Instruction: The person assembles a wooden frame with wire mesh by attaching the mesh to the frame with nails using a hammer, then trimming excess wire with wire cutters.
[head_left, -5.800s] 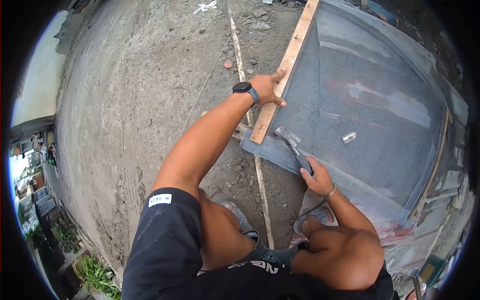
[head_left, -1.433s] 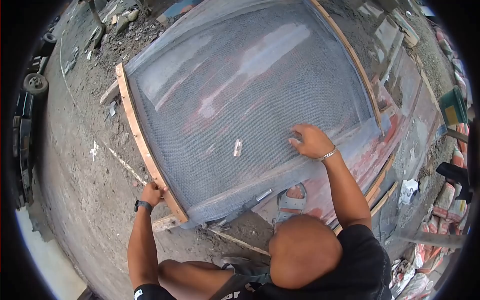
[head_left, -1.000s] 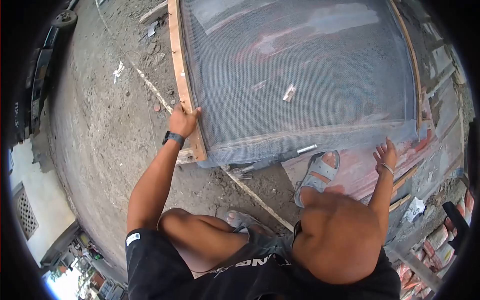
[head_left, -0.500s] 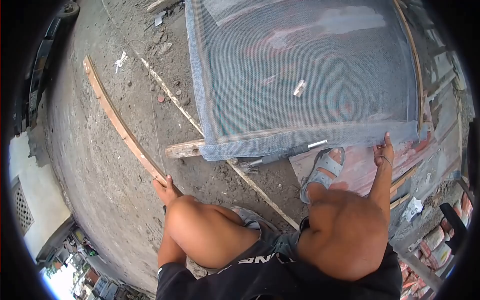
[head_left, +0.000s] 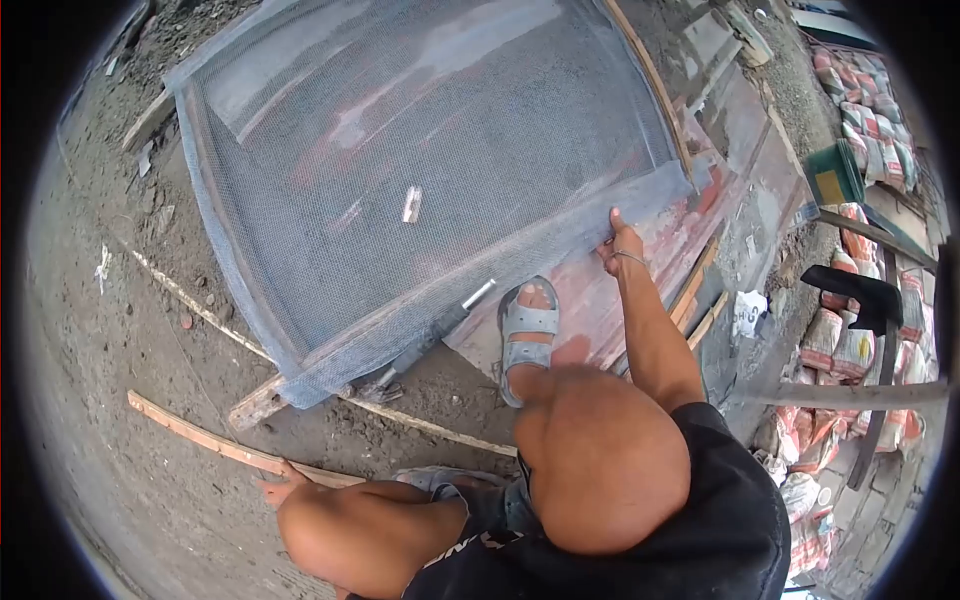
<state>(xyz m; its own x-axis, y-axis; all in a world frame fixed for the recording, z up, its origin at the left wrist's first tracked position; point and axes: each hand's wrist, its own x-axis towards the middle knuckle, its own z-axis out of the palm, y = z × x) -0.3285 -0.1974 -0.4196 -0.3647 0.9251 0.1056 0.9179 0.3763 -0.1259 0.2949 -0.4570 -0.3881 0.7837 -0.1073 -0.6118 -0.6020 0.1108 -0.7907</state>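
My left hand (head_left: pixel 284 484) is at the lower left beside my knee, its thumb across a narrow wooden strip (head_left: pixel 205 435) with small nails or pegs along it. Part of that strip runs on behind the knee. At the near edge of a mesh-covered wooden frame (head_left: pixel 420 290), my right hand (head_left: pixel 622 245) pinches the blue-grey mesh, thumb on top and fingers curled below. A dark-gripped tool with a silver end (head_left: pixel 478 294), hammer-like, lies along the same edge, partly under the mesh. A small pale packet (head_left: pixel 411 204) rests on the mesh.
My sandalled foot (head_left: pixel 530 325) stands close to the frame's near edge. A thin pale batten (head_left: pixel 430 425) crosses the dirt. Wood pieces (head_left: pixel 695 285) lie on the right, with stacked sacks (head_left: pixel 835 340) and a black bent piece (head_left: pixel 852 290) beyond.
The view has swung right, so the frame appears farther left and tilted. The wooden strip now lies flatter across the view, nearer the frame's corner. My right hand stays at the mesh edge.
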